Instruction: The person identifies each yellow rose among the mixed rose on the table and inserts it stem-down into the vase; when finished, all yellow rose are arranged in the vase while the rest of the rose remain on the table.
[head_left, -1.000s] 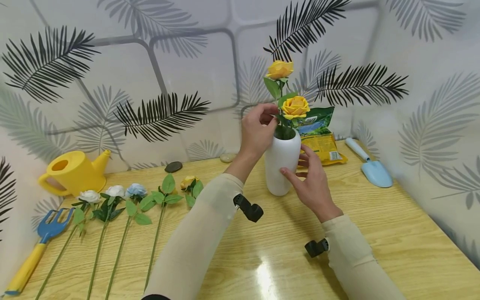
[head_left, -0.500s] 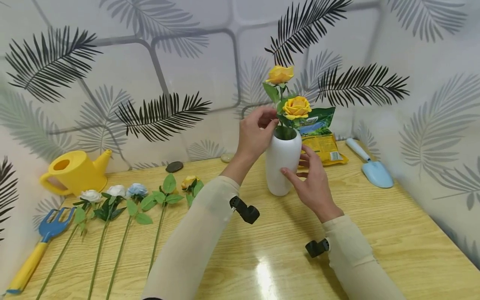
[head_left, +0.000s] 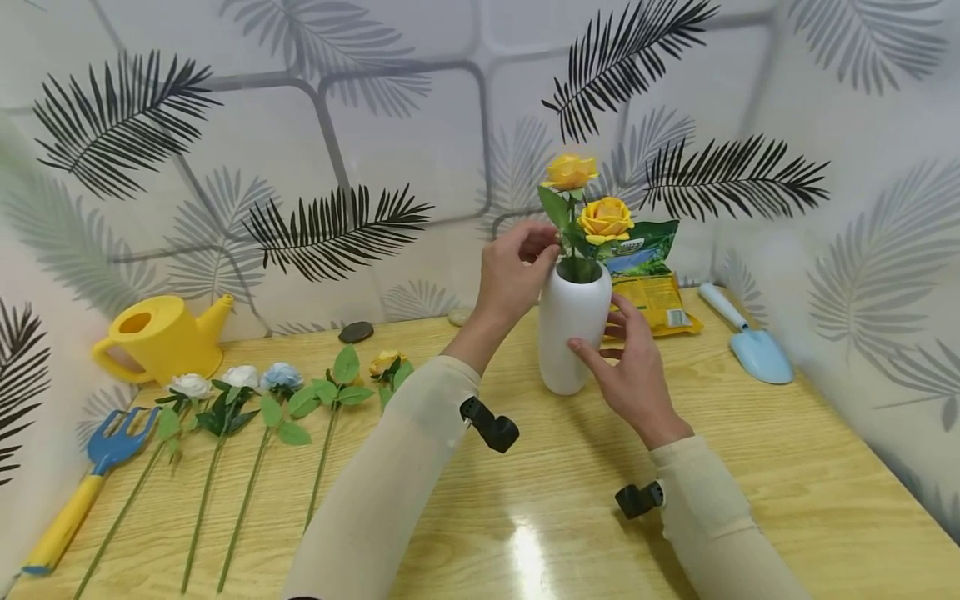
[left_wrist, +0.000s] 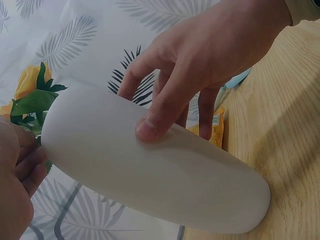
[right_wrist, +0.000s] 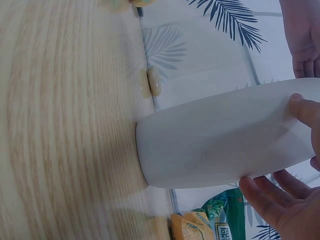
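Observation:
A white vase [head_left: 572, 333] stands upright on the wooden table, two yellow roses rising from its mouth. One rose [head_left: 572, 172] is higher; the other [head_left: 606, 220] sits lower and to the right. My left hand [head_left: 517, 271] is at the vase's rim, its thumb and fingers pinching the stem of the higher rose among the leaves. The exact grip is partly hidden. My right hand [head_left: 633, 367] grips the vase's right side, the thumb [left_wrist: 150, 129] on the near face and the fingers round the far side. The right wrist view also shows fingers along the vase [right_wrist: 220, 140].
Left on the table lie white roses [head_left: 191, 386], a blue rose [head_left: 281, 377], another yellow rose [head_left: 386, 363] and a hand fork [head_left: 112, 450]. A yellow watering can [head_left: 168, 337] stands behind them. Behind the vase is a bag [head_left: 648, 283]; a blue trowel [head_left: 759, 354] lies right.
The higher yellow rose has sunk lower into the vase, my left hand staying at the rim. My right hand keeps holding the vase. The whole head view has shifted slightly.

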